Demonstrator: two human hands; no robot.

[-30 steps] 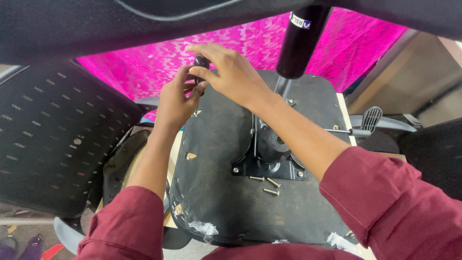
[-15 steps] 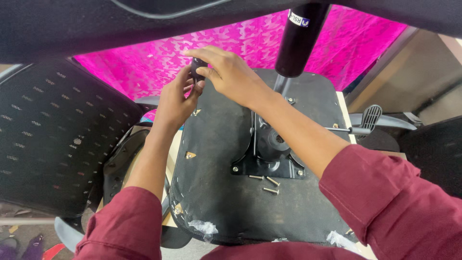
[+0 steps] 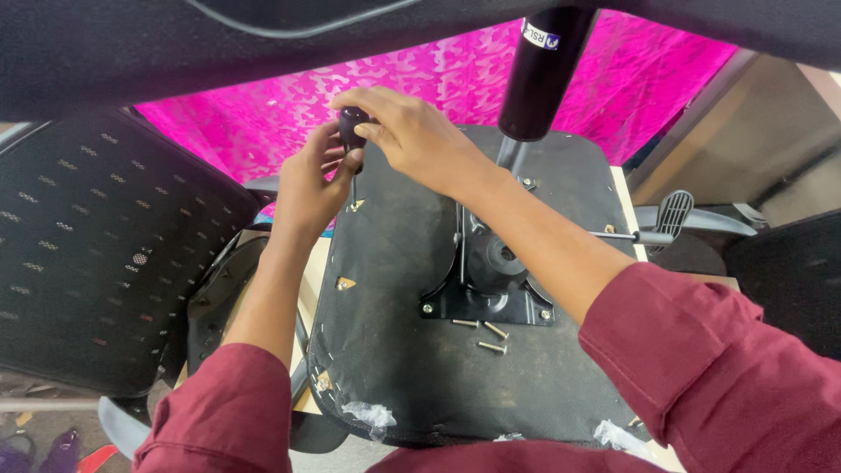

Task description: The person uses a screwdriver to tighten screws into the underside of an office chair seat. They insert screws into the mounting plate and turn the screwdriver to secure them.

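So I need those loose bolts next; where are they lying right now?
In the head view, the three loose bolts lie on the upturned seat base, just below the metal mechanism plate, near the right sleeve.

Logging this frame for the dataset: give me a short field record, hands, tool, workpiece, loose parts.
left hand: steadies the screwdriver shaft
right hand: grips the screwdriver handle from above
workpiece: upturned chair seat, black underside facing up
fitted part: metal mechanism plate, with lever
loose parts: three bolts on the seat beside the plate
backdrop: pink cloth
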